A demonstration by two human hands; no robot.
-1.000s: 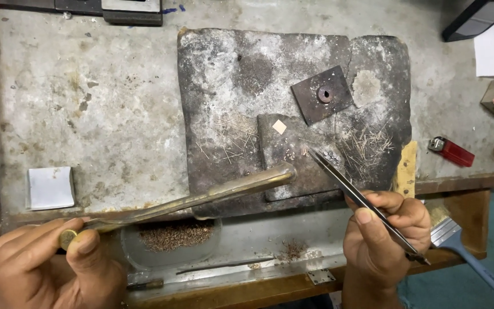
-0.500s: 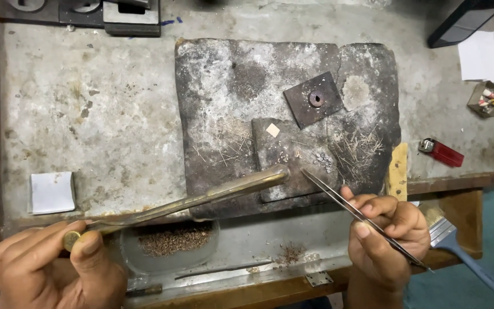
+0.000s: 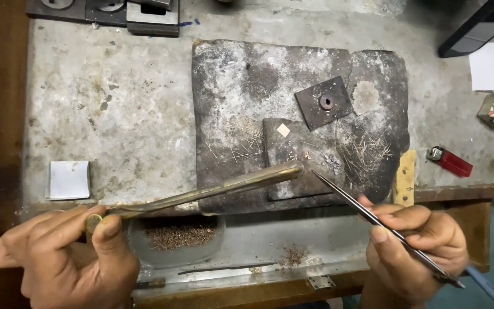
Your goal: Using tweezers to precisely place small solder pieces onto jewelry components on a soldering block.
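Tweezers [image 3: 381,224] are pinched between the thumb and fingers of the right hand [image 3: 415,252], fingers closed tight on the shaft near its back half, so the long dark tips run up and left out of the grip. The point ends just over the lower edge of the charred block [image 3: 241,86], right next to a scatter of tiny metal bits; whether it's actually touching the block can't be told.

A brass blowpipe [image 3: 212,189] is gripped by the left hand [image 3: 67,257], thumb pressed over the near end, other fingers curled under it. The pipe is angled up and to the right, and its tip is sat just beside the tweezer point, the two close but apart.

Further out on the block, a small pale square [image 3: 283,130] is lying on a darker slab [image 3: 293,154], well above both tips. A dark square plate [image 3: 323,103] with a hole in the middle is placed up and right of that. Thin wire scraps are strewn either side of the slab.

Below the block, a shallow dish [image 3: 175,243] of reddish filings is tucked under the pipe. A white paper square [image 3: 68,179] is off to the left on the bench [image 3: 115,114], and a red lighter [image 3: 450,162] is off to the right.
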